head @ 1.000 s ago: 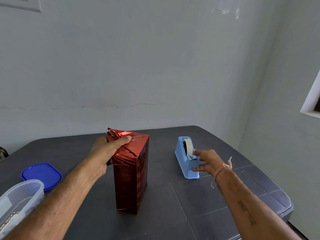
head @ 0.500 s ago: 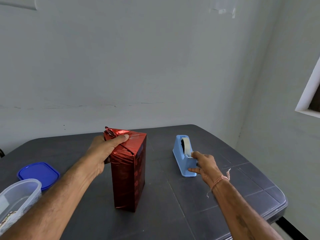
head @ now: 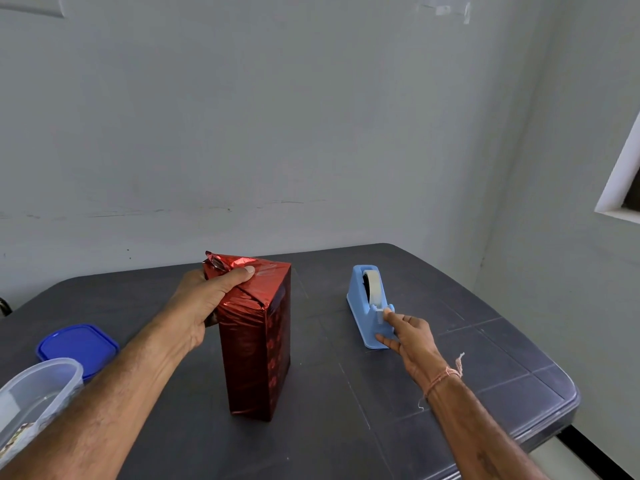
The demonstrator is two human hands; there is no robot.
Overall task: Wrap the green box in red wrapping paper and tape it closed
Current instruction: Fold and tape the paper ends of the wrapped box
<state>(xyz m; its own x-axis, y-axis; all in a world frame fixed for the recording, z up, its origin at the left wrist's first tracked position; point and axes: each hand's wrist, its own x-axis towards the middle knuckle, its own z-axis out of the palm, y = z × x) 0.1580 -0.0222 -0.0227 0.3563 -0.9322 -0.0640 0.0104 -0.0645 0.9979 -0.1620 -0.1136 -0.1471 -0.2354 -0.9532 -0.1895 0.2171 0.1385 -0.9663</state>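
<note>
Down at the near left corner, a clear plastic oblong container (head: pixel 38 389) sits half out of sight, with something speckled inside that's too blurred to name. Right behind it, touching or almost, a rounded-square blue plastic lid (head: pixel 78 342) lies flat. Both rest on a dark grey plastic table with moulded tile lines (head: pixel 485 358), pushed into the corner of pale grey scuffed walls (head: pixel 311 133). A white window frame (head: pixel 620 188) cuts in at the right, and a scrap of taped paper (head: pixel 446 10) hangs high up.
</note>
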